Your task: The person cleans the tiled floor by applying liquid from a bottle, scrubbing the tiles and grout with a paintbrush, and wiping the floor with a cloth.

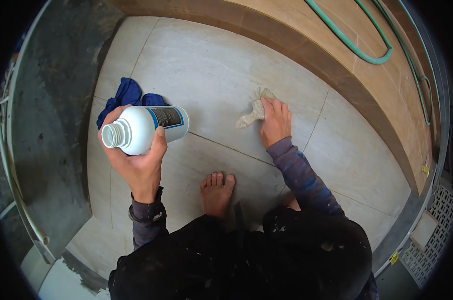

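A white plastic bottle [139, 129] with a blue-edged dark label lies tilted in my left hand [141, 167]. Its threaded mouth has no cap on it and points toward the lower left. My left fingers wrap round the bottle's body. On the pale floor tiles, my right hand [276, 122] is closed on a crumpled beige rag [254, 112], which touches the tile. Behind the bottle a dark blue cloth [126, 95] lies bunched on the floor, partly hidden by the bottle and my left hand.
A brown tiled step [306, 47] curves along the far and right side, with a green hose [359, 50] lying on it. To the left stands a dark grey wall [56, 120] with pipes beyond it. My bare foot [217, 194] rests on the tiles. A perforated grate [439, 225] sits at lower right.
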A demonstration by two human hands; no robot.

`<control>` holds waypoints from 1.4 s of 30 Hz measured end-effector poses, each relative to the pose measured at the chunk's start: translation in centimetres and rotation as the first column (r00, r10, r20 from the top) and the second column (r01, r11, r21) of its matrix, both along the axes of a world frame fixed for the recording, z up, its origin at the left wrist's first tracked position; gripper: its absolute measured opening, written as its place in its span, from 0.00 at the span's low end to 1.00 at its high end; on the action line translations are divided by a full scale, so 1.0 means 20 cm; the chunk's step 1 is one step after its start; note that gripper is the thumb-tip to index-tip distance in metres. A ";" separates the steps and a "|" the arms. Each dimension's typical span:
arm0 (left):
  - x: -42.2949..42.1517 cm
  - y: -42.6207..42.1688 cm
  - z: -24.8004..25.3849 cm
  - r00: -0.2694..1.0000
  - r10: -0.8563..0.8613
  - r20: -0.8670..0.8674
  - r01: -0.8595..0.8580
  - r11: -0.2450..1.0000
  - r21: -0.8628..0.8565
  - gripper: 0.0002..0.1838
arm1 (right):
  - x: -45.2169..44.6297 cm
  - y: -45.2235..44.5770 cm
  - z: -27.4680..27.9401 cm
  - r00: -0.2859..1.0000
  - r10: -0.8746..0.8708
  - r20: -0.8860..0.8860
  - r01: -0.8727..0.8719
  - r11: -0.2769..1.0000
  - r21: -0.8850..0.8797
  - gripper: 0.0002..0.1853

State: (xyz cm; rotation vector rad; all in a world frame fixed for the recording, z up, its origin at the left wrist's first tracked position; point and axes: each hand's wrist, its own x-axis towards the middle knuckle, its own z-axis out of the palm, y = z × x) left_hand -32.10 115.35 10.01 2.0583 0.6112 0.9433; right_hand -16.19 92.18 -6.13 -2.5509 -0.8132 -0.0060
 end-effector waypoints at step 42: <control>0.02 0.00 0.14 0.985 -0.155 -0.076 0.156 0.988 0.005 0.37 | -0.68 -0.08 0.14 0.963 0.210 0.166 -0.222 0.974 0.055 0.21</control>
